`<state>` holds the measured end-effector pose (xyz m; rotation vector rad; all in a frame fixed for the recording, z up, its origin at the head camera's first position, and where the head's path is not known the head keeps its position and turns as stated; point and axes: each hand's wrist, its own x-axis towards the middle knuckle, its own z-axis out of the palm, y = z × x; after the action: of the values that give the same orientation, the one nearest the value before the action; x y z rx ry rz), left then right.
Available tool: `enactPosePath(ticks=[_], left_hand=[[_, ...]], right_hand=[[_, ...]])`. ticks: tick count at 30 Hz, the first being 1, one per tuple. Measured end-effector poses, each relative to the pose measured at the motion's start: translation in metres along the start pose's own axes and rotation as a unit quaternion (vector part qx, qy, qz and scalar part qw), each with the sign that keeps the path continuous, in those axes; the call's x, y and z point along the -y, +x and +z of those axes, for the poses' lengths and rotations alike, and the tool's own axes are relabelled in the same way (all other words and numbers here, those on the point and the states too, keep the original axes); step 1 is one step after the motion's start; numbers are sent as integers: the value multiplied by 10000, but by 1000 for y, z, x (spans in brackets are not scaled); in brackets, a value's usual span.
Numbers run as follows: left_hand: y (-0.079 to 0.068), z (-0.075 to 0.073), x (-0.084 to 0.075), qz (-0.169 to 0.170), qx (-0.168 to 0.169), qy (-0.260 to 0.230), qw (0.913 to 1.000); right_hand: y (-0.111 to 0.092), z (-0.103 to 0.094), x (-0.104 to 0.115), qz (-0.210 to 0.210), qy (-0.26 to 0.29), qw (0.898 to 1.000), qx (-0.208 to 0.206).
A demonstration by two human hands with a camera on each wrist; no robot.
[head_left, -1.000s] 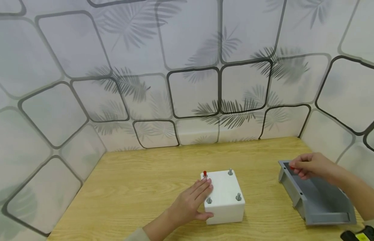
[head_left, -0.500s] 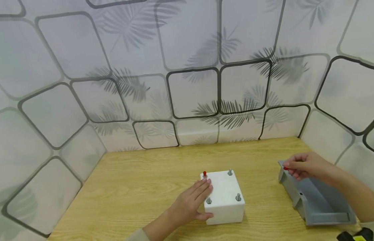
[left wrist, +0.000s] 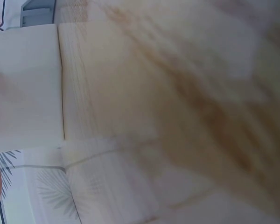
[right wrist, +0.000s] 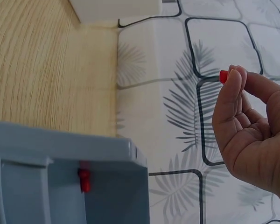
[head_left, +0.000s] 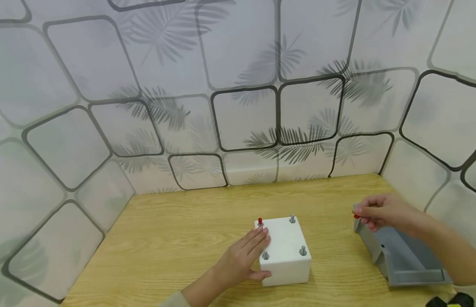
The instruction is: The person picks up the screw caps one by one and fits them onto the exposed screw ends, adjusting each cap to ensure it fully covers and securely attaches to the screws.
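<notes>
A white box (head_left: 287, 238) sits on the wooden table, with threaded metal bolts standing up at its top corners. On the far-left bolt is a red cap (head_left: 260, 221); the near-right bolt (head_left: 303, 250) is bare metal. My left hand (head_left: 242, 256) rests on the box's left side, straight fingers across the top and thumb against the front face. Between the thumb and fingertips of my right hand (head_left: 391, 212) is a small red cap (right wrist: 223, 76), held above the far end of a grey bin (head_left: 418, 278). In the left wrist view only the box's side (left wrist: 28, 88) shows well.
Inside the bin, red pieces (right wrist: 84, 179) lie near its wall in the right wrist view. The bin stands on the right of the table (head_left: 176, 238), apart from the box. Patterned walls (head_left: 245, 166) close in the back and sides.
My right hand has moved left with the red cap, from over the bin's interior to its far-left corner. My left hand and the box stay in place.
</notes>
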<state>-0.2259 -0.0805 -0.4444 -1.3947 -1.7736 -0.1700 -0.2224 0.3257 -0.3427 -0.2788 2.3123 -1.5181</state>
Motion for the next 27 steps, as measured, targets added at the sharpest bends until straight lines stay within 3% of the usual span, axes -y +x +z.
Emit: enactPosePath(ticks=[8,27], left_hand=[[0,-1,-1,-18,3,3,10000],[0,-2,0,-17,54,51,10000]], right_hand=[[-2,15,11,77,67,9999,40],[5,45,31,-337,285,9980,445]])
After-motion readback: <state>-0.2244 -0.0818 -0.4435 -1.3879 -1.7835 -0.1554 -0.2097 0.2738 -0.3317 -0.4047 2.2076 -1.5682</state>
